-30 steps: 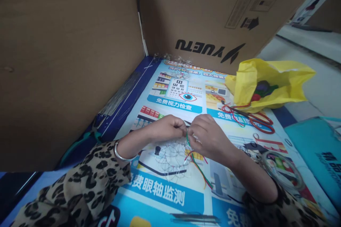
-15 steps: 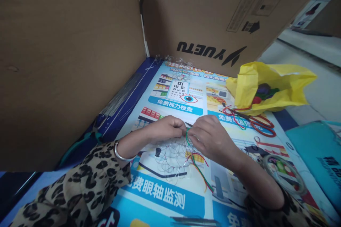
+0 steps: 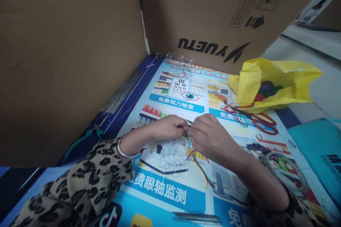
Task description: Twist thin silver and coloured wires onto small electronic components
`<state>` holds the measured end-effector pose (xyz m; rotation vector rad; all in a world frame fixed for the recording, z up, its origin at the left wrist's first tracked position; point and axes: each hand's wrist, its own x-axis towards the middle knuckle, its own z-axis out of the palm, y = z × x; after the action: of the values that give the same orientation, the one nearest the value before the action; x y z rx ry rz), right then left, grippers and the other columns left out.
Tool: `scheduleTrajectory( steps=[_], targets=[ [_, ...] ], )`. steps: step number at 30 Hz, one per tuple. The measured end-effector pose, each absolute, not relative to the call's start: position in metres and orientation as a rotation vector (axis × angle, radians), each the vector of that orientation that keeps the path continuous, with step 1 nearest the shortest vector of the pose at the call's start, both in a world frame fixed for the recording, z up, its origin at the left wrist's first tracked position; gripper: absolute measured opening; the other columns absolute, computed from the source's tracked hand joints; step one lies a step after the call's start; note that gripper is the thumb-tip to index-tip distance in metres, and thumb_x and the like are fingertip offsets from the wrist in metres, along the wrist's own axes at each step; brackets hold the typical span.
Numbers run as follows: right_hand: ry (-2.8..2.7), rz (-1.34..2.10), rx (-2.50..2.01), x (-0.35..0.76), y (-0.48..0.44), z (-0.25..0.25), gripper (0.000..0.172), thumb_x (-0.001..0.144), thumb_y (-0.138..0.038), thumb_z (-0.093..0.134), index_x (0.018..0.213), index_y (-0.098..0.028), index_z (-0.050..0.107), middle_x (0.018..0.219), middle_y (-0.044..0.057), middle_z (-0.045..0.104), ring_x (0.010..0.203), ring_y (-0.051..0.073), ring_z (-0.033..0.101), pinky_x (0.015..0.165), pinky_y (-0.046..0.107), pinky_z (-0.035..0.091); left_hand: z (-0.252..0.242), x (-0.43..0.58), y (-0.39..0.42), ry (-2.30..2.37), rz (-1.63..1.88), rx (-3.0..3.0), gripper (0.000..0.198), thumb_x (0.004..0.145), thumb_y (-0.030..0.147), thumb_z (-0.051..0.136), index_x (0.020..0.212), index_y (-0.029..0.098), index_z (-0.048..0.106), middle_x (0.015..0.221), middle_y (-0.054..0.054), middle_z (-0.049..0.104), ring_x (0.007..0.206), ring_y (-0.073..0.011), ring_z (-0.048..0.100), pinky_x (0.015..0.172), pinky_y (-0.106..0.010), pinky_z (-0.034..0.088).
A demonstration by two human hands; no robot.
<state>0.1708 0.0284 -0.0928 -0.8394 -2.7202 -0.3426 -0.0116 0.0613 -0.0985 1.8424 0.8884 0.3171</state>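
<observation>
My left hand [image 3: 172,127] and my right hand [image 3: 206,134] meet, knuckles close together, above a printed sheet. Both are closed in a pinch on a thin green cord [image 3: 189,140], most of it hidden by the fingers. Just beneath them lies a round openwork piece of thin bent wire [image 3: 170,158], with looped petal-like shapes and loose wire ends. From its right side trail red, green and orange cords [image 3: 201,170]. Whether the fingers also grip the wire's upper edge cannot be seen.
Cardboard walls [image 3: 80,60] stand left and behind. Pliers [image 3: 93,133] and straight wires [image 3: 121,94] lie at left. To the right are red-handled scissors [image 3: 266,122], a yellow bag [image 3: 250,81], a tape roll [image 3: 269,163] and a teal pouch [image 3: 317,149]. More wire pieces [image 3: 183,60] sit at the back.
My hands have drawn slightly closer at the fingertips, and less of the green cord shows between them. The view has shifted a little; the wire piece stays below my hands.
</observation>
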Motion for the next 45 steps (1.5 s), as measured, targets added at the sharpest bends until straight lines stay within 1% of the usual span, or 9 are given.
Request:
scheduleTrajectory(
  steps=[7,13,19,23,30,37,42,45],
  targets=[
    [-2.663,-0.239,-0.846,0.17,0.029,-0.103,0.017,0.082,-0.011,0.046,0.07,-0.015,0.057,0.068,0.006,0.053,0.076,0.02,0.046,0.072,0.036,0.033,-0.099,-0.011,0.061,0.861,0.312,1.843,0.017,0.069,0.014,0.044,0.07,0.012,0.061,0.064,0.003,0.052,0.063,-0.0097,0.044,0.06,-0.02,0.034],
    [-2.512,-0.135,-0.825,0.169,0.032,-0.108,0.015,0.074,-0.005,0.044,0.066,-0.016,0.052,0.064,0.005,0.053,0.069,0.019,0.047,0.067,0.035,0.037,-0.101,-0.014,0.063,0.814,0.332,1.726,0.015,0.068,0.018,0.045,0.07,0.013,0.059,0.06,0.005,0.047,0.057,-0.0081,0.039,0.057,-0.02,0.032],
    [-2.424,-0.036,-0.878,0.173,0.033,-0.106,0.013,0.072,-0.005,0.046,0.067,-0.017,0.049,0.068,0.007,0.056,0.07,0.02,0.049,0.067,0.035,0.039,-0.1,-0.016,0.065,0.782,0.362,1.564,0.013,0.068,0.02,0.048,0.07,0.013,0.059,0.063,0.003,0.051,0.058,-0.0076,0.042,0.057,-0.02,0.033],
    [-2.387,0.023,-0.856,0.172,0.031,-0.108,0.014,0.07,-0.004,0.046,0.068,-0.018,0.048,0.068,0.005,0.055,0.07,0.019,0.05,0.066,0.034,0.039,-0.102,-0.016,0.064,0.775,0.383,1.519,0.013,0.067,0.022,0.051,0.071,0.013,0.059,0.061,0.004,0.05,0.055,-0.007,0.04,0.054,-0.02,0.032],
    [-2.377,-0.023,-0.861,0.167,0.027,-0.11,0.014,0.068,-0.004,0.047,0.067,-0.018,0.047,0.066,0.005,0.053,0.068,0.019,0.047,0.065,0.034,0.038,-0.101,-0.016,0.061,0.856,0.441,1.648,0.011,0.066,0.017,0.046,0.067,0.014,0.057,0.06,0.004,0.05,0.056,-0.0072,0.041,0.054,-0.019,0.033],
    [-2.349,-0.023,-0.895,0.168,0.027,-0.111,0.012,0.07,-0.007,0.048,0.068,-0.019,0.047,0.067,0.005,0.053,0.068,0.019,0.047,0.064,0.033,0.037,-0.101,-0.017,0.062,0.846,0.474,1.72,0.012,0.069,0.014,0.046,0.069,0.013,0.058,0.064,0.003,0.054,0.061,-0.0079,0.046,0.059,-0.019,0.038],
    [-2.27,0.008,-0.982,0.174,0.032,-0.109,0.01,0.074,-0.011,0.052,0.067,-0.019,0.05,0.068,0.004,0.056,0.071,0.019,0.051,0.067,0.033,0.039,-0.098,-0.018,0.06,0.839,0.441,1.791,0.013,0.071,0.013,0.046,0.068,0.014,0.059,0.063,0.003,0.053,0.061,-0.0075,0.045,0.058,-0.018,0.037],
    [-2.316,0.021,-0.945,0.179,0.033,-0.102,0.01,0.077,-0.012,0.053,0.07,-0.018,0.054,0.07,0.004,0.059,0.072,0.018,0.053,0.068,0.033,0.038,-0.097,-0.017,0.06,0.859,0.435,1.761,0.013,0.071,0.013,0.046,0.069,0.014,0.058,0.062,0.004,0.052,0.059,-0.0071,0.044,0.057,-0.018,0.036]
  ],
)
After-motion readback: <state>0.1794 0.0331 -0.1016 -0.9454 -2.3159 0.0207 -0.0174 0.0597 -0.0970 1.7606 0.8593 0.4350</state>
